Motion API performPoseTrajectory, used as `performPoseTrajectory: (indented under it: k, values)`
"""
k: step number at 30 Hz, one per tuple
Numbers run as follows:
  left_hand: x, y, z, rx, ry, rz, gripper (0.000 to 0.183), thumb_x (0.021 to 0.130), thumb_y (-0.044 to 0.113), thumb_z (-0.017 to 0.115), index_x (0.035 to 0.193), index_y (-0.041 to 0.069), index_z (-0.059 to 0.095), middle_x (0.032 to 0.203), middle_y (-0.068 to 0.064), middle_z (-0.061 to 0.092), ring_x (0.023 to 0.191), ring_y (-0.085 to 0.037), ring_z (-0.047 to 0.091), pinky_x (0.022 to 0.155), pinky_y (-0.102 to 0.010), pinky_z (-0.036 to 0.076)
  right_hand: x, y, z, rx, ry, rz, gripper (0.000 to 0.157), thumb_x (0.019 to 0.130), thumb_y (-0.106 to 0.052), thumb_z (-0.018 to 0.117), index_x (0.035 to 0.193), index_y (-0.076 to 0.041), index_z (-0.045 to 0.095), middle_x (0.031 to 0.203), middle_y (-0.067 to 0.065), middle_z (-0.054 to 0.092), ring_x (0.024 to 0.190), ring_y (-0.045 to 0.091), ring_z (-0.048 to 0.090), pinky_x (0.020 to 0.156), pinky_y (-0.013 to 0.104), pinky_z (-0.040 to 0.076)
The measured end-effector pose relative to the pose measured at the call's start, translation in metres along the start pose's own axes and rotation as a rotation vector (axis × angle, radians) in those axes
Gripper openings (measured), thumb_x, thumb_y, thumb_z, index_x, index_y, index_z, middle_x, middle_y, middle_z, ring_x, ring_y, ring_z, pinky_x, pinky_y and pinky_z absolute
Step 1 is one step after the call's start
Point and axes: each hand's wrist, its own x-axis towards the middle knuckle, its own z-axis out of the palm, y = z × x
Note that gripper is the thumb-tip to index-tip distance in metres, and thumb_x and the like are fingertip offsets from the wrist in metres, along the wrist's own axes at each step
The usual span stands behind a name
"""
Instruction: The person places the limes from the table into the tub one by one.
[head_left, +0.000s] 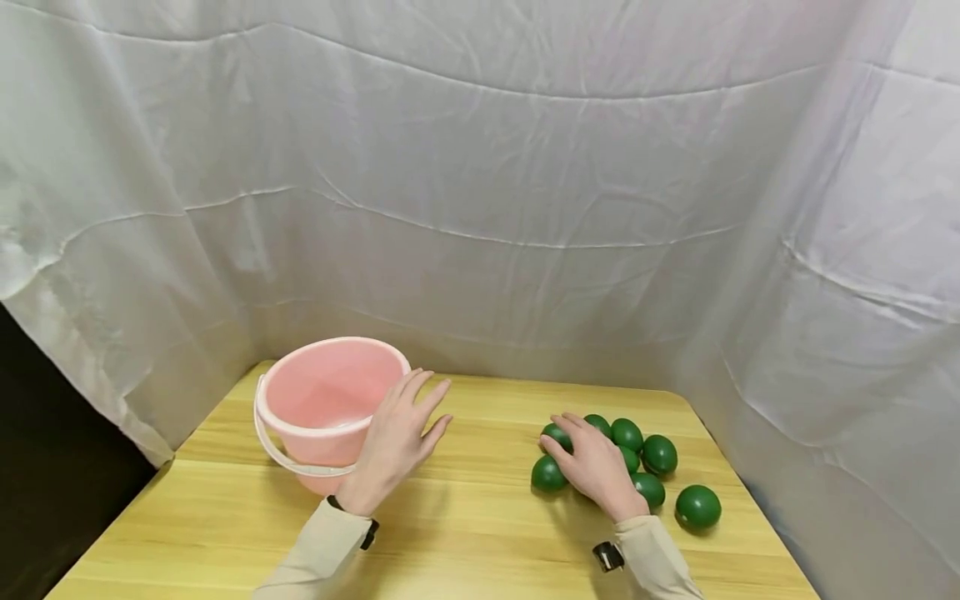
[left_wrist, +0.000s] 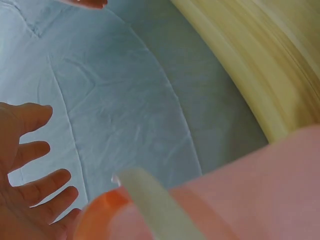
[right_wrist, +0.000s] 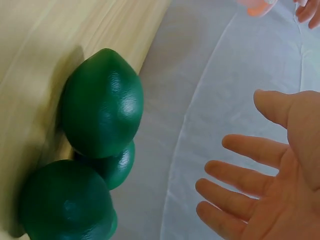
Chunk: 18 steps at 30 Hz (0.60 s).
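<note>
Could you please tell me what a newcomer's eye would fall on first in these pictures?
Probably the pink bucket, on the left of the wooden table. Next, perhaps, the green lime-like objects grouped on the table's right, with the right hand near them and the left hand by the bucket.

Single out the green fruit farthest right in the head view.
The green fruit at the right end, also lowest in that picture: a gap separates it from the others, clustered around the right hand.

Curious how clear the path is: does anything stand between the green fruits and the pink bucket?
Only hands: in the head view, the left hand overlaps the pink bucket and the right hand covers some green fruits. Nothing else visible stands between.
</note>
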Motion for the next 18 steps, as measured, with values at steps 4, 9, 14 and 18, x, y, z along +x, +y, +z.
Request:
performPoseTrajectory:
  k: [4,9,14,18]
  values:
    - [-0.003,-0.006,-0.01,-0.008,0.014,0.005,0.049,0.082,0.022,0.079,0.125,0.01,0.062,0.124,-0.017,0.059,0.118,-0.035,0.055,0.101,-0.047,0.046,0.0,0.004,-0.001,0.014,0.035,-0.005,0.046,0.096,-0.043,0.06,0.133,-0.016,0.061,0.137,0.013,0.058,0.123,0.035,0.057,0.097,0.056,0.048]
    - [-0.011,-0.013,-0.026,-0.011,0.049,-0.002,0.047,0.082,0.025,0.076,0.124,0.008,0.063,0.12,-0.018,0.061,0.114,-0.035,0.055,0.098,-0.048,0.045,-0.001,0.01,-0.001,0.032,0.068,-0.032,0.042,0.095,-0.041,0.062,0.128,-0.016,0.065,0.131,0.011,0.063,0.118,0.033,0.06,0.094,0.054,0.05]
    - [-0.024,-0.02,-0.04,-0.034,0.123,-0.012,0.04,0.083,0.026,0.072,0.118,0.009,0.066,0.112,-0.016,0.063,0.108,-0.036,0.056,0.095,-0.05,0.043,-0.01,0.026,-0.002,0.047,0.09,-0.01,0.04,0.094,-0.038,0.066,0.124,-0.012,0.067,0.126,0.01,0.065,0.112,0.032,0.064,0.091,0.052,0.052]
    - [-0.034,-0.028,-0.049,-0.052,0.177,-0.011,0.034,0.084,0.026,0.068,0.111,0.006,0.067,0.107,-0.016,0.064,0.104,-0.036,0.056,0.092,-0.05,0.042,-0.016,0.041,-0.005,0.04,0.097,0.019,0.041,0.093,-0.037,0.067,0.124,-0.01,0.066,0.127,0.013,0.065,0.111,0.034,0.064,0.089,0.054,0.053]
